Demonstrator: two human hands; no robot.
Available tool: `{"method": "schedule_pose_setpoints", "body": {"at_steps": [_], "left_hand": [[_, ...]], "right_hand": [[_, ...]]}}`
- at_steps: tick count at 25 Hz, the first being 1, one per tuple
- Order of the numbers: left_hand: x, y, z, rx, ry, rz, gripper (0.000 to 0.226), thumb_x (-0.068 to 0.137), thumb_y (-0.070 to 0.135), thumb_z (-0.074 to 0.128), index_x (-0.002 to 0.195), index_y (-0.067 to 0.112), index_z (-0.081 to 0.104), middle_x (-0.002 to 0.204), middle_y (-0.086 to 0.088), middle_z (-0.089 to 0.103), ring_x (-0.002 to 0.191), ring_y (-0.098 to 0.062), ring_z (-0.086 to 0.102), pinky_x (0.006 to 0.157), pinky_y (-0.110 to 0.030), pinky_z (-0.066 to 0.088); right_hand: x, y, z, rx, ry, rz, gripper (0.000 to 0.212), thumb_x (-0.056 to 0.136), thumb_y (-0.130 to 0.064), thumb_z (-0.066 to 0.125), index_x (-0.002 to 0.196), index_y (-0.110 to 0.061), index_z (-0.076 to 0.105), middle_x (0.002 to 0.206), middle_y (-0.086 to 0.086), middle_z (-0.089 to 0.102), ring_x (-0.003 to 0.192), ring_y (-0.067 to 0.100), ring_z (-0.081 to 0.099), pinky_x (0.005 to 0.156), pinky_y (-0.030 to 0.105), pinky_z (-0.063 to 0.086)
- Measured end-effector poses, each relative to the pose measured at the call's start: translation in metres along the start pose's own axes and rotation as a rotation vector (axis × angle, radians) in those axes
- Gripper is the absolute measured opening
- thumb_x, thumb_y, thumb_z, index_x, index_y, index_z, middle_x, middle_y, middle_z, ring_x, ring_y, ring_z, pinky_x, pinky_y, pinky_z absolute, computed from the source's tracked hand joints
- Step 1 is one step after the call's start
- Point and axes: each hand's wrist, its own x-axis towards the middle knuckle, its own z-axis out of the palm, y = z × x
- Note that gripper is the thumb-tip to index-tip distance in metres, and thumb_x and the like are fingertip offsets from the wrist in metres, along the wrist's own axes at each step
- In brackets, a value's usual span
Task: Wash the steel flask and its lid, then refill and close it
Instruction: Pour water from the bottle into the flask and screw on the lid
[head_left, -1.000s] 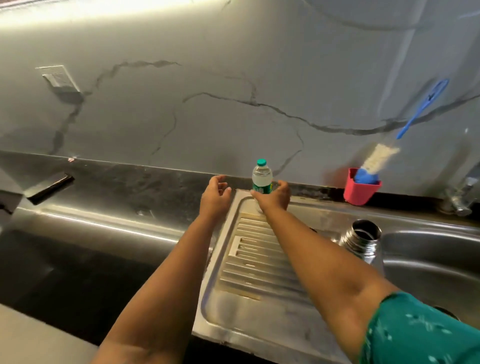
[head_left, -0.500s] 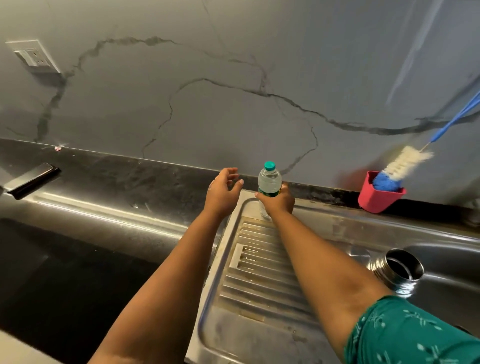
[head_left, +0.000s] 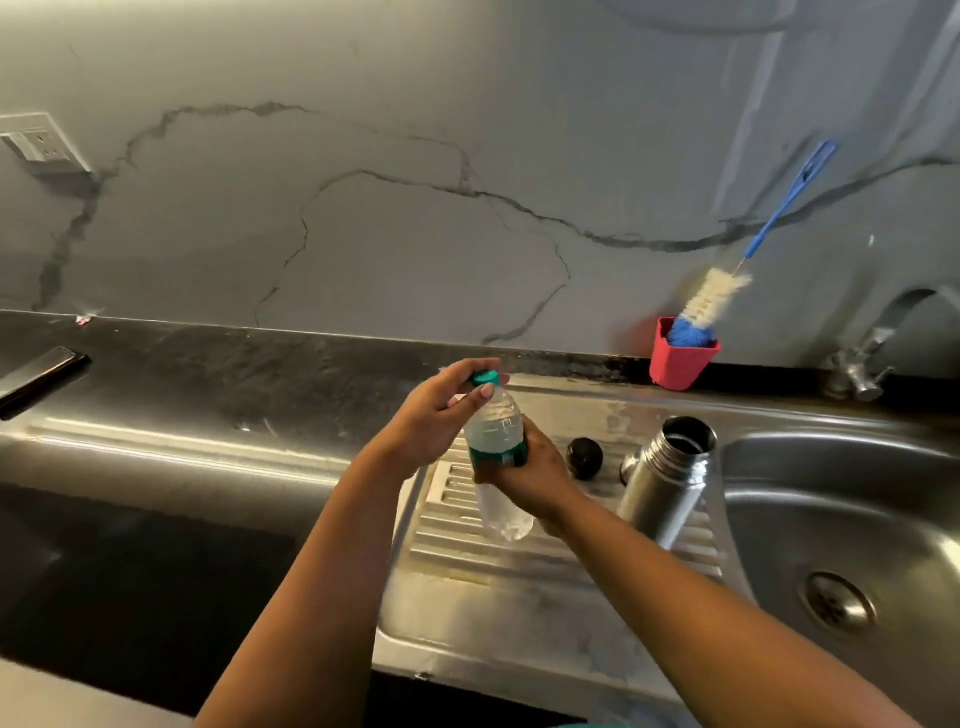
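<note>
Your right hand (head_left: 524, 475) wraps around the middle of a small plastic water bottle (head_left: 496, 441), covering most of its green label, so no writing on it can be read. Your left hand (head_left: 434, 415) curls over the bottle's teal cap (head_left: 485, 378), thumb and fingertips pinching it; part of the cap is hidden under your fingers. The bottle is held tilted above the ribbed steel draining board (head_left: 519, 561), its lower end showing below your right palm.

The steel flask (head_left: 667, 480) stands upright and open on the draining board, just right of your right hand and beside the sink basin (head_left: 841, 519). Its inside is too dark to tell whether it holds anything. A dark round object (head_left: 585, 458), likely the flask's lid, sits on the board between your hand and the flask; its details are hard to make out.

Against the wall, a red cup (head_left: 680, 361) holds a blue-handled bottle brush (head_left: 727, 291). The tap (head_left: 872, 348) is cut off at the right edge.
</note>
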Motion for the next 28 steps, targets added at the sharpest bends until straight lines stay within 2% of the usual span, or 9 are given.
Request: {"method": "schedule_pose_setpoints", "body": {"at_steps": [4, 6, 10, 13, 15, 18, 22, 25, 28], "left_hand": [[-0.034, 0.028, 0.024, -0.063, -0.156, 0.019, 0.035, 0.099, 0.019, 0.044, 0.133, 0.012, 0.052, 0.133, -0.005, 0.06, 0.125, -0.016, 0.056, 0.104, -0.024, 0.046], [-0.044, 0.035, 0.034, -0.039, -0.151, 0.06, 0.031, 0.098, 0.022, 0.046, 0.125, 0.014, 0.059, 0.13, -0.004, 0.064, 0.123, -0.016, 0.058, 0.103, -0.028, 0.047], [-0.057, 0.04, 0.048, -0.085, -0.014, 0.044, 0.02, 0.098, 0.016, 0.053, 0.112, 0.024, 0.065, 0.122, 0.001, 0.069, 0.117, -0.012, 0.063, 0.101, -0.033, 0.051], [-0.064, 0.044, 0.059, -0.064, 0.085, 0.04, 0.015, 0.094, 0.019, 0.061, 0.103, 0.03, 0.067, 0.114, 0.002, 0.071, 0.11, -0.012, 0.066, 0.099, -0.037, 0.054], [-0.065, 0.047, 0.067, -0.025, 0.17, 0.025, 0.012, 0.09, 0.022, 0.068, 0.101, 0.028, 0.069, 0.107, 0.002, 0.073, 0.103, -0.013, 0.068, 0.096, -0.042, 0.055], [-0.066, 0.055, 0.082, -0.056, 0.326, -0.016, 0.023, 0.077, 0.029, 0.081, 0.094, 0.018, 0.07, 0.097, 0.0, 0.074, 0.091, -0.014, 0.071, 0.088, -0.04, 0.059], [-0.066, 0.065, 0.1, -0.016, 0.515, -0.054, 0.045, 0.062, 0.041, 0.089, 0.077, 0.015, 0.056, 0.083, -0.007, 0.068, 0.079, -0.023, 0.068, 0.071, -0.036, 0.06], [-0.065, 0.071, 0.108, 0.044, 0.458, -0.074, 0.049, 0.063, 0.046, 0.087, 0.086, 0.018, 0.053, 0.087, -0.006, 0.067, 0.081, -0.017, 0.065, 0.073, -0.035, 0.058], [-0.067, 0.069, 0.111, -0.131, 0.169, 0.029, 0.036, 0.085, 0.036, 0.073, 0.115, 0.027, 0.054, 0.122, 0.002, 0.066, 0.111, -0.012, 0.063, 0.09, -0.026, 0.055]], "right_hand": [[-0.058, 0.005, -0.021, 0.088, -0.102, 0.007, 0.061, 0.076, -0.007, 0.077, 0.119, -0.034, 0.044, 0.11, -0.013, 0.056, 0.108, 0.013, 0.053, 0.095, 0.03, 0.044], [-0.073, 0.009, -0.027, 0.082, -0.104, -0.01, 0.064, 0.074, -0.004, 0.078, 0.12, -0.034, 0.044, 0.111, -0.014, 0.057, 0.109, 0.014, 0.054, 0.095, 0.03, 0.045], [-0.08, 0.015, -0.03, 0.031, -0.061, -0.057, 0.073, 0.069, -0.003, 0.08, 0.128, -0.028, 0.044, 0.119, -0.003, 0.058, 0.113, 0.02, 0.056, 0.099, 0.037, 0.049], [-0.085, 0.02, -0.027, 0.02, -0.016, -0.091, 0.075, 0.067, -0.005, 0.081, 0.129, -0.026, 0.045, 0.117, -0.002, 0.059, 0.111, 0.02, 0.057, 0.098, 0.04, 0.05], [-0.089, 0.023, -0.025, -0.005, 0.047, -0.11, 0.074, 0.066, -0.009, 0.082, 0.128, -0.024, 0.045, 0.116, -0.002, 0.06, 0.109, 0.019, 0.058, 0.096, 0.039, 0.052], [-0.093, 0.024, -0.027, -0.048, 0.11, -0.143, 0.076, 0.064, -0.014, 0.084, 0.128, -0.025, 0.044, 0.115, -0.003, 0.059, 0.108, 0.017, 0.058, 0.093, 0.036, 0.053], [-0.099, 0.023, -0.034, -0.09, 0.137, -0.2, 0.076, 0.063, -0.014, 0.085, 0.128, -0.022, 0.045, 0.114, -0.004, 0.061, 0.106, 0.015, 0.059, 0.089, 0.026, 0.053], [-0.102, 0.028, -0.039, -0.077, 0.153, -0.188, 0.078, 0.06, -0.017, 0.085, 0.127, -0.027, 0.046, 0.111, -0.008, 0.063, 0.104, 0.013, 0.061, 0.089, 0.031, 0.054], [-0.105, 0.028, -0.049, -0.069, 0.164, -0.154, 0.075, 0.06, -0.018, 0.085, 0.124, -0.029, 0.046, 0.108, -0.008, 0.063, 0.102, 0.013, 0.062, 0.088, 0.031, 0.055]]}}
